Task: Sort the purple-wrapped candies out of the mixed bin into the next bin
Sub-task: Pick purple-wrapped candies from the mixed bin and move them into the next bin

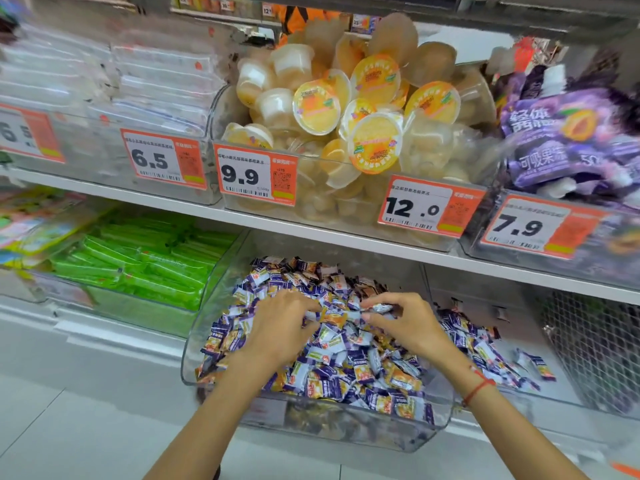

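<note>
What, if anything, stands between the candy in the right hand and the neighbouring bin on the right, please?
Only the clear plastic wall dividing the two bins. The right hand pinches a purple-wrapped candy above the heaped clear mixed bin; the next clear bin lies open-topped beside it, so a lift over should clear.

I saw the mixed bin (194, 341) was clear, glossy plastic, its candies (332, 368) in shiny crinkled wrappers. The jelly cups (317, 107) above had translucent plastic with glossy film lids. The price tags (254, 174) looked like matt paper.
</note>
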